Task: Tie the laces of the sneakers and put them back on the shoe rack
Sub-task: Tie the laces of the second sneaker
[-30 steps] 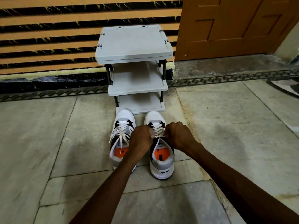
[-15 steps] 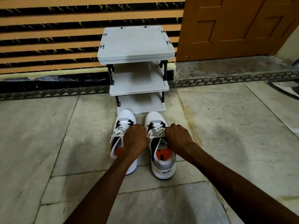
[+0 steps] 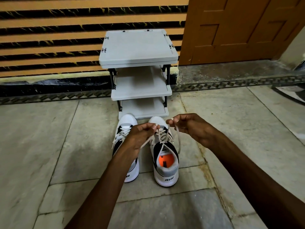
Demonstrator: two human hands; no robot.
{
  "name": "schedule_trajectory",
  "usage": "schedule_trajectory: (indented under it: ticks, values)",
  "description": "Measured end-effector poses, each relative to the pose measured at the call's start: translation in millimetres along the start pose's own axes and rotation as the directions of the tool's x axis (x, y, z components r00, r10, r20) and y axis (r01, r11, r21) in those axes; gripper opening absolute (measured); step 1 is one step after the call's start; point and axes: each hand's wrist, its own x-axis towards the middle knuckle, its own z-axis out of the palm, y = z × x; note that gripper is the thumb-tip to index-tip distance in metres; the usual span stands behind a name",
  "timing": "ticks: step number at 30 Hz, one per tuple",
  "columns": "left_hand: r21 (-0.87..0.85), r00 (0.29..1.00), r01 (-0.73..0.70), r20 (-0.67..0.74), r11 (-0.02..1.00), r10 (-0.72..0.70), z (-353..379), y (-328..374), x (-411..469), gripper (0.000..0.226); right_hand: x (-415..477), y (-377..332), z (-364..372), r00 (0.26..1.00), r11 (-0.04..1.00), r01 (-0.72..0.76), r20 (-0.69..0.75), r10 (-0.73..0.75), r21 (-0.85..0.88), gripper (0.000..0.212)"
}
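Above the right sneaker (image 3: 165,154), toe pointing away toward the shoe rack (image 3: 140,73), the left hand (image 3: 140,138) and right hand (image 3: 193,128) each pinch one lace end (image 3: 177,139), crossed and pulled apart sideways.

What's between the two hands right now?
In the head view, the right sneaker's toe and lacing lie between the left hand and right hand, each pinching a lace end.

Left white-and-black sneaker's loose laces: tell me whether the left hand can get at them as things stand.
Probably yes, once it lets go. The left hand pinches a lace end of the right white-and-black sneaker, directly above the left white-and-black sneaker, whose loose white laces lie uncovered beside it.
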Motion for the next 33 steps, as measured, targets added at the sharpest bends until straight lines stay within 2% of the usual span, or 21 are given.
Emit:
schedule_trajectory:
  ticks: [3,7,10,16,19,23,28,33]
  values:
    - [-0.126,0.999,-0.016,-0.035,0.992,0.012,8.3,-1.5,-0.6,0.013,4.6,7.8,5.7,0.999,0.992,0.035,-0.030,-0.031,0.125,0.013]
    - [-0.193,0.989,-0.075,-0.141,0.978,0.048,17.8,-12.7,4.5,0.010,7.9,15.5,17.2,0.991,0.986,0.017,-0.131,0.006,0.168,0.018]
    - [-0.096,0.965,-0.123,-0.242,0.988,0.096,21.2,-21.1,12.2,0.013,10.5,18.5,23.0,0.980,0.982,-0.011,-0.193,0.048,0.190,0.020]
    - [0.116,0.909,-0.207,-0.344,0.971,0.235,23.9,-24.7,15.5,0.013,21.5,24.5,31.8,0.928,0.999,-0.047,-0.368,0.053,0.026,0.011]
    - [0.246,0.895,-0.279,-0.283,0.928,0.344,24.4,-22.8,15.0,0.024,25.9,26.3,31.9,0.921,0.997,-0.061,-0.387,0.034,-0.056,0.009]
    - [0.452,0.872,-0.373,-0.126,0.810,0.472,24.2,-25.6,13.6,0.037,28.8,29.2,29.6,0.939,0.989,-0.066,-0.345,0.017,-0.130,0.007]
    - [0.622,0.833,-0.426,-0.012,0.657,0.553,24.9,-28.2,10.9,0.046,32.9,29.3,26.2,0.958,0.991,-0.088,-0.280,0.056,-0.104,0.013]
    - [0.710,0.790,-0.504,0.150,0.492,0.594,25.8,-28.3,8.4,0.048,33.7,23.6,21.2,0.942,0.985,-0.173,-0.292,0.164,-0.007,0.012]
